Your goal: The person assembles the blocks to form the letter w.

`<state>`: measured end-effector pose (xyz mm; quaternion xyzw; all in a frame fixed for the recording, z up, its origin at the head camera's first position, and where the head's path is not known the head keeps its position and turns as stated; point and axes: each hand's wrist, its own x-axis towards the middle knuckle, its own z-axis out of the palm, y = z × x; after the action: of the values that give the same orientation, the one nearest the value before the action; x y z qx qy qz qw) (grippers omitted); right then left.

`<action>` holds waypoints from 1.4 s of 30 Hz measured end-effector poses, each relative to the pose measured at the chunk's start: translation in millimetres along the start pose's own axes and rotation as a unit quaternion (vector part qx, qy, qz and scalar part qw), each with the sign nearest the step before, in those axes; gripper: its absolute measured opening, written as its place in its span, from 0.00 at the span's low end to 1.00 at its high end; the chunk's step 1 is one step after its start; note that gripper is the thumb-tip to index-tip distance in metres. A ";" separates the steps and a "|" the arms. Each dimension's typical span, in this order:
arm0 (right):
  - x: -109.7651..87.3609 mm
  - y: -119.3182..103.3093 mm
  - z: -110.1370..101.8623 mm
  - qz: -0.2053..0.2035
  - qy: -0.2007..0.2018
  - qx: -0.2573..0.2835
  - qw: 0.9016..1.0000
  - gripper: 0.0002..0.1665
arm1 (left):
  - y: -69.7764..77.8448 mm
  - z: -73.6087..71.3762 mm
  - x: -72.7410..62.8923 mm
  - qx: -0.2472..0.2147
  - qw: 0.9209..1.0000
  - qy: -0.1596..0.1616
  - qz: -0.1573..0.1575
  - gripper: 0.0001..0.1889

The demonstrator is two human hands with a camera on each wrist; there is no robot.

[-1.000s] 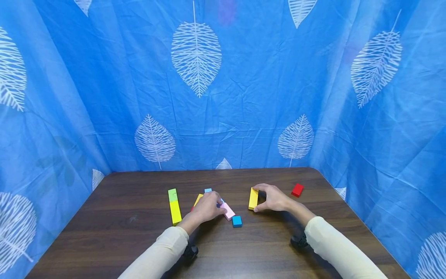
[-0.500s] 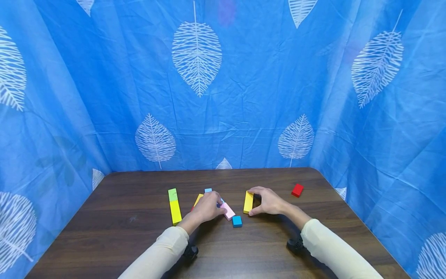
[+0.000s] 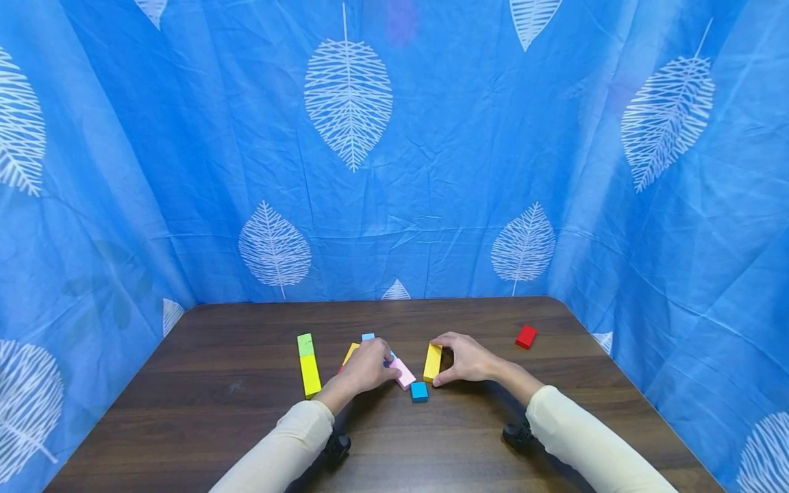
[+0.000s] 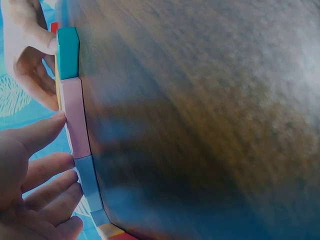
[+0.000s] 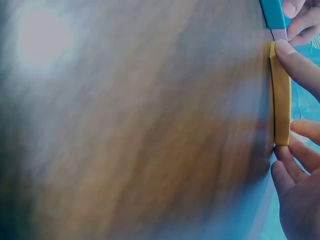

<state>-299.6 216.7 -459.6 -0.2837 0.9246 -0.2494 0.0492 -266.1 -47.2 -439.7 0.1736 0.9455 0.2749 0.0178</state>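
Observation:
With thumb and fingers, my right hand (image 3: 470, 358) grips the two ends of a yellow block (image 3: 433, 362). In the right wrist view the thumb is at the near end of that block (image 5: 282, 100) and the fingertips at the far end. My left hand (image 3: 368, 366) stays over a slanting row of blocks. Its thumb touches a pink block (image 4: 75, 120), and its fingertips lie by a light blue block (image 4: 89, 182). A small blue block (image 3: 419, 392) sits at the row's near end, close to the yellow block.
Left of the hands, a green block (image 3: 305, 344) and a yellow-green block (image 3: 310, 375) form a line. Another yellow block (image 3: 350, 352) and a red one (image 3: 340, 368) are partly hidden by my left hand. A red block (image 3: 527, 336) lies at the right on the wooden table (image 3: 234, 424).
My right hand has moved left and slightly nearer with the yellow block, bringing it close to the pink and blue blocks. My left hand has not visibly moved.

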 end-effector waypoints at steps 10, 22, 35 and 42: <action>0.3 -4.6 2.2 -0.003 -0.007 -0.014 1.000 0.54 | -0.7 0.1 -0.2 -0.006 1.000 -0.002 0.002 0.19; 1.4 -7.7 1.7 -0.007 -0.015 -0.005 1.000 0.53 | -0.3 -1.3 0.5 -0.005 1.000 -0.002 0.006 0.19; 1.5 -8.1 1.5 -0.013 -0.023 -0.007 1.000 0.52 | -0.3 -1.3 -0.3 -0.007 1.000 0.000 0.010 0.19; 0.8 -8.0 1.7 -0.009 -0.025 -0.005 1.000 0.52 | 0.1 -1.2 -0.6 -0.006 1.000 -0.002 0.004 0.19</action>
<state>-295.9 209.9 -457.1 -0.2980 0.9218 -0.2383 0.0688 -265.7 -48.0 -438.7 0.1779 0.9432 0.2800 0.0197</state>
